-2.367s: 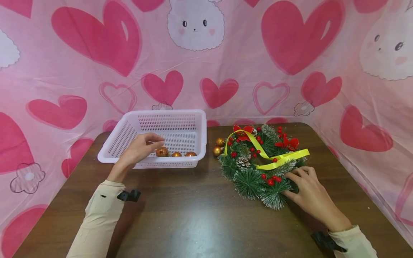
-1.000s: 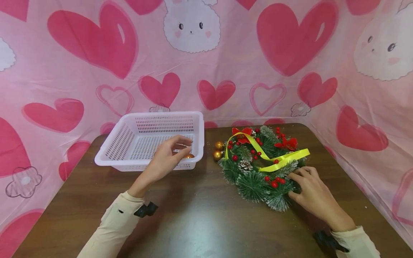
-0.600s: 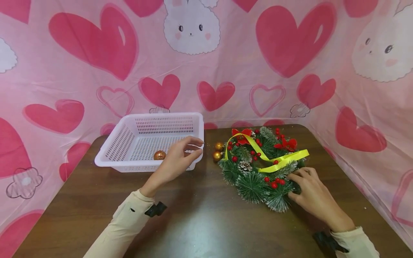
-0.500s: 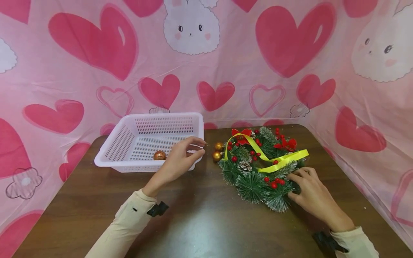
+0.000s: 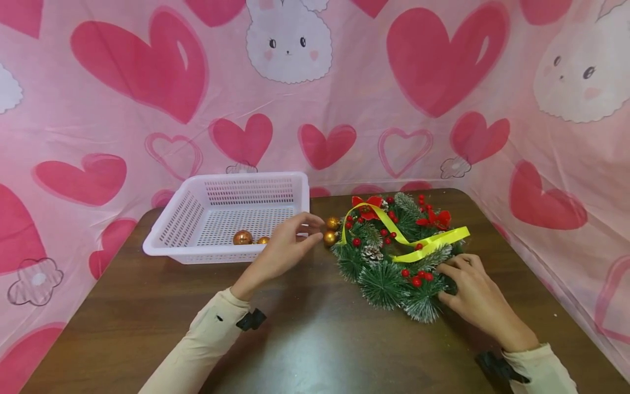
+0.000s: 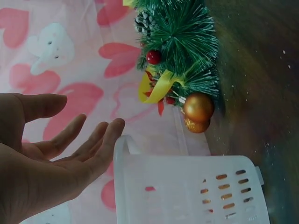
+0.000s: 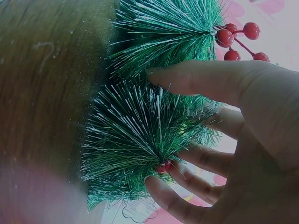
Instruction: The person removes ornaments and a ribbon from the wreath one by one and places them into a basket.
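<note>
A green wreath (image 5: pixel 384 282) with red berries, red bows and a pinecone lies on the table's right side, a yellow ribbon (image 5: pixel 433 243) across it. Two gold balls (image 5: pixel 330 237) sit at its left edge. My left hand (image 5: pixel 283 249) hovers over the basket's right rim, fingers apart with nothing between them, its tips close to those balls; the left wrist view shows a gap between hand and gold balls (image 6: pixel 198 107). My right hand (image 5: pixel 484 298) rests at the wreath's right edge; in the right wrist view its thumb and fingers (image 7: pixel 184 81) lie around the green needles (image 7: pixel 135 135).
A white slotted basket (image 5: pixel 184 249) stands at the left of the brown table (image 5: pixel 315 339); a copper ball (image 5: pixel 242 237) and a smaller gold ball (image 5: pixel 263 240) show inside it. Pink cloth with hearts hangs behind and at both sides.
My left hand has moved right, from above the basket's inside to past its right rim, near the gold balls. The right hand and the wreath have stayed about where they were.
</note>
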{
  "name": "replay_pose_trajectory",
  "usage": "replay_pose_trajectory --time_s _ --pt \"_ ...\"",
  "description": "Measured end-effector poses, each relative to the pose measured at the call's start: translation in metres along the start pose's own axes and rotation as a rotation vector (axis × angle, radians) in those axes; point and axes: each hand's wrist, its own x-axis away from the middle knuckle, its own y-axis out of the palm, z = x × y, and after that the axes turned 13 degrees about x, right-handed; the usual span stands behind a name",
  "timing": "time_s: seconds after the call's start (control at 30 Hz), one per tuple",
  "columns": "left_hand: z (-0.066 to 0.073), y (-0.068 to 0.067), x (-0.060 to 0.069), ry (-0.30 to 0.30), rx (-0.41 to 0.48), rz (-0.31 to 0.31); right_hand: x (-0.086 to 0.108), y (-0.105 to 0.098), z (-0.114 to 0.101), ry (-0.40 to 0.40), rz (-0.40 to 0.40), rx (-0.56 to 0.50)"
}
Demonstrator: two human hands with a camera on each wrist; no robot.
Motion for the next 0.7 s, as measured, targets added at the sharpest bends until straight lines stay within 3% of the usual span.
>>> replay_pose_trajectory --time_s 0.2,0.4,0.57,0.7 --pt "-0.002 0.012 -0.002 -0.004 0.011 -0.021 0.000 0.000 0.000 0.008 -0.014 -0.005" --pt "-0.006 0.023 0.000 -0.017 0.055 -0.085 0.000 0.000 0.000 0.018 -0.036 -0.009" --pt "-0.014 0.030 0.001 -0.086 0.113 -0.131 -0.001 0.000 -0.001 0.015 -0.032 -0.008" --pt "-0.021 0.033 0.001 -0.130 0.136 -0.125 0.000 -0.001 -0.001 0.012 -0.022 -0.008"
